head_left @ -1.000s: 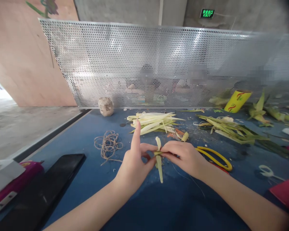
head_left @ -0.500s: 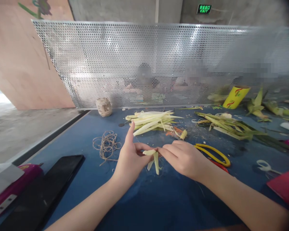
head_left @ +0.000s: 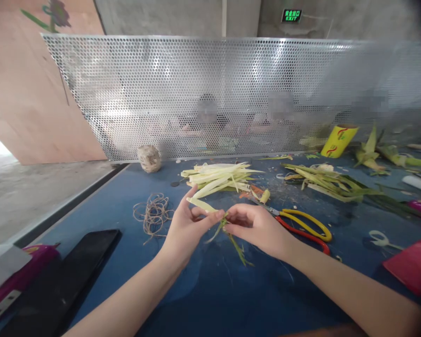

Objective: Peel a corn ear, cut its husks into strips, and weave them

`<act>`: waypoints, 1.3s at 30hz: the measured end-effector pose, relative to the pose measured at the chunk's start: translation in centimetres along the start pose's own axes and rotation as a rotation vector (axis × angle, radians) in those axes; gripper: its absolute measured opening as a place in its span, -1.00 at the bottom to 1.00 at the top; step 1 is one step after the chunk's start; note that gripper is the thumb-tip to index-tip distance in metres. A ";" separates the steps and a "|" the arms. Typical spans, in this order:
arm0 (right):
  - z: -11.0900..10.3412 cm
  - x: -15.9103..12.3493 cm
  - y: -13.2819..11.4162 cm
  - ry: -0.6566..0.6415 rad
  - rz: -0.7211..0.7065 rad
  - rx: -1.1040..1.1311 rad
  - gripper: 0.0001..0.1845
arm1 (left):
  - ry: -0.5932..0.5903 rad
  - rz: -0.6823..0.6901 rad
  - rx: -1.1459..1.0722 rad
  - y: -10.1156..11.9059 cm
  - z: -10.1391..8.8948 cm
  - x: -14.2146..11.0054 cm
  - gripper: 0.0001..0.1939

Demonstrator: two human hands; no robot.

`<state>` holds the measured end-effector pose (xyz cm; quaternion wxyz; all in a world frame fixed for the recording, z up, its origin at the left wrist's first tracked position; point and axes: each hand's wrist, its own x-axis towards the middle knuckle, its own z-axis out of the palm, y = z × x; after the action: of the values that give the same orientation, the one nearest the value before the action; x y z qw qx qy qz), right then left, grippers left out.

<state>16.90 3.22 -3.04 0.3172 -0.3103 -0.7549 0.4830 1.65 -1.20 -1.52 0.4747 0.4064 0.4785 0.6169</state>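
Note:
Above the near middle of the blue table [head_left: 210,299], my left hand [head_left: 184,227] and my right hand [head_left: 263,229] meet fingertip to fingertip. Both are closed in a pinch on a strip of corn husk [head_left: 202,205]. Its pale end sticks out to the left over the left fingers; thin green shreds [head_left: 240,252] dangle below the pinch. Fingers hide the middle of the strip. Scissors [head_left: 283,213] with one yellow and one red handle lie just beyond the right hand. Past the hands is a pile of pale corn husks [head_left: 221,179].
Left of my hands lie a tangle of twine [head_left: 154,216] and a black phone [head_left: 63,281]. A perforated metal screen [head_left: 182,93] closes off the back, people behind it. Green husks [head_left: 333,185], a yellow tube [head_left: 338,142] and a red object [head_left: 412,264] are on the right.
The husk strip stood upright between the fingers, then folded over; now its pale end points left and green shreds hang down. My right hand has turned, and more of the scissors shows.

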 end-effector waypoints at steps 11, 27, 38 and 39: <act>-0.4 0.0 -0.5 -0.012 0.058 0.015 -0.87 | -0.062 -0.033 0.090 0.3 -0.4 0.3 -0.11; -0.6 0.2 -0.2 -0.024 0.023 -0.055 -0.75 | -0.135 0.026 0.177 0.4 -0.7 0.4 -0.10; -0.8 0.4 0.3 -0.046 -0.017 -0.089 -0.70 | -0.179 0.071 0.271 -0.3 -1.1 0.4 -0.05; -0.9 0.5 0.5 -0.041 -0.016 -0.130 -0.68 | -0.183 0.090 0.278 -0.4 -1.2 0.4 -0.04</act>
<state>17.38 4.24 -3.08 0.2847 -0.3140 -0.7934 0.4368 0.51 -1.01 -2.15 0.4273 0.5436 0.4955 0.5258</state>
